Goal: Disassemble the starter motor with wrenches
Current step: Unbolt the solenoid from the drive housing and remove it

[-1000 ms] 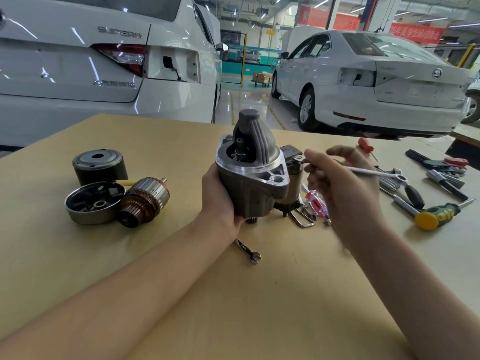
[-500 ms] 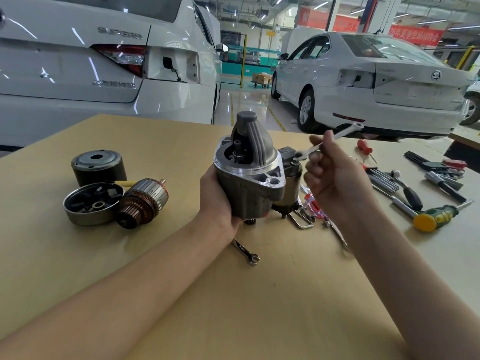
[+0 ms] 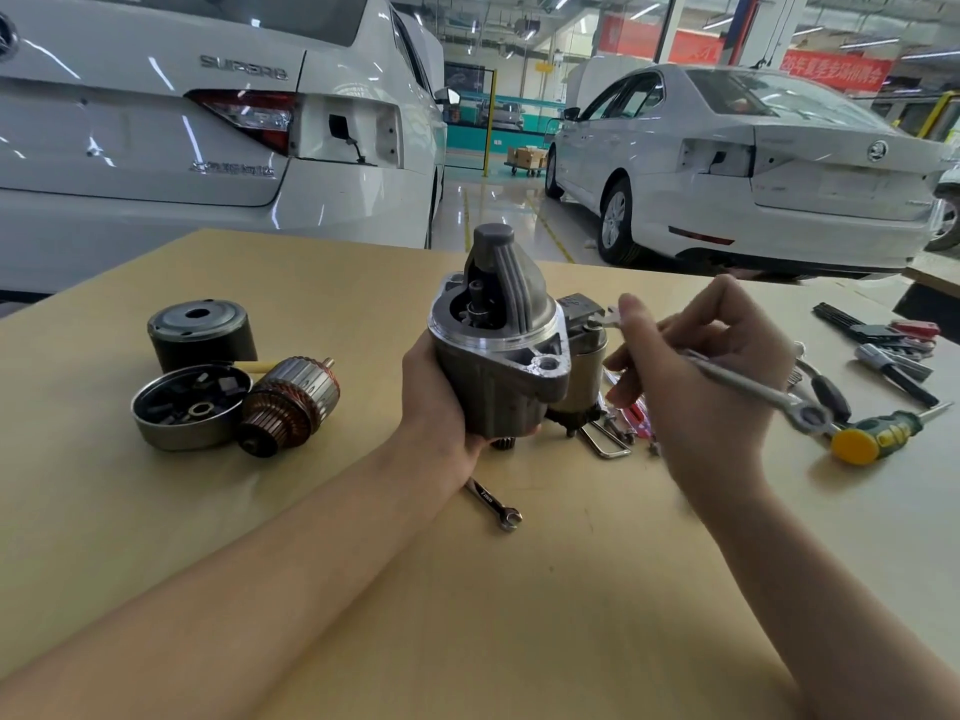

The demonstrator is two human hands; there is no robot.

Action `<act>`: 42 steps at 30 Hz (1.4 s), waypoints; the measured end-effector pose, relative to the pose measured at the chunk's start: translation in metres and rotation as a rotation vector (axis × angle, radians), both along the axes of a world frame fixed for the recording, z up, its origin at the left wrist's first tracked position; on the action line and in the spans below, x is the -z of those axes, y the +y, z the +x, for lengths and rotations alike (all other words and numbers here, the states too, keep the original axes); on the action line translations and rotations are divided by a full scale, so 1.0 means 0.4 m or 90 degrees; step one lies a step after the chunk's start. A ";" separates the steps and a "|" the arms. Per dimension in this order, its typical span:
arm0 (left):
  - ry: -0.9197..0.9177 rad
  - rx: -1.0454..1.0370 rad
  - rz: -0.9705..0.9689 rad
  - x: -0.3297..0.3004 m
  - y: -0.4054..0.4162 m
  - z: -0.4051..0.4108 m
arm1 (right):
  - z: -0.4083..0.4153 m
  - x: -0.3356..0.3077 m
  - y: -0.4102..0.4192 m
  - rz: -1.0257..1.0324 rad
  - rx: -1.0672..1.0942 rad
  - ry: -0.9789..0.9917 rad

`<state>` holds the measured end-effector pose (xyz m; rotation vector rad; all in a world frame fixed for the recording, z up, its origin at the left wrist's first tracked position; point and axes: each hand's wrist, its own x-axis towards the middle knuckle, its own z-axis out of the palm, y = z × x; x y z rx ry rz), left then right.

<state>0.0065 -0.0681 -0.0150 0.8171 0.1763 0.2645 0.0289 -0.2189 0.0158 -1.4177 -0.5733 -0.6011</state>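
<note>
Our left hand grips the grey cast-metal starter motor housing above the table; right fingers hold a silver combination wrench. We should seat it squarely on the solenoid nut.

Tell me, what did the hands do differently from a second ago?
The right hand swung the wrench up, then back down; its open end remains at the solenoid's top. The left hand still grips the starter housing; the armature stayed put.

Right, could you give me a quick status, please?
Left hand grips starter housing. Right hand holds wrench, open end on solenoid nut. Nothing blocking.
</note>
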 end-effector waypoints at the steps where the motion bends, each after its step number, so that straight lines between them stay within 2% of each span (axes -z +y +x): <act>1: 0.003 -0.001 -0.002 0.000 0.001 0.000 | -0.005 0.004 0.007 -0.040 0.028 -0.021; 8: -0.004 -0.002 -0.011 0.002 -0.001 0.002 | -0.007 0.019 0.022 -0.095 0.108 -0.058; 18: -0.001 -0.014 -0.001 0.001 -0.002 0.005 | 0.010 0.039 0.012 -0.231 0.237 -0.251; 22: -0.001 -0.007 0.004 0.000 -0.002 0.005 | 0.018 0.041 0.007 -0.234 0.220 -0.275; 28: 0.003 -0.011 0.002 -0.001 -0.004 0.003 | 0.020 0.046 0.007 -0.191 0.197 -0.242; 33: 0.005 -0.015 0.003 -0.003 -0.004 0.002 | 0.010 0.039 0.007 -0.211 0.199 -0.266; 37: 0.002 -0.012 0.009 0.000 -0.002 0.002 | 0.003 0.033 0.013 -0.193 0.174 -0.198; 39: -0.004 -0.007 0.005 0.002 0.000 0.002 | 0.007 0.024 0.011 -0.119 0.102 -0.075; 42: 0.000 0.001 0.003 0.000 0.001 0.002 | 0.018 0.004 -0.003 0.051 -0.112 0.148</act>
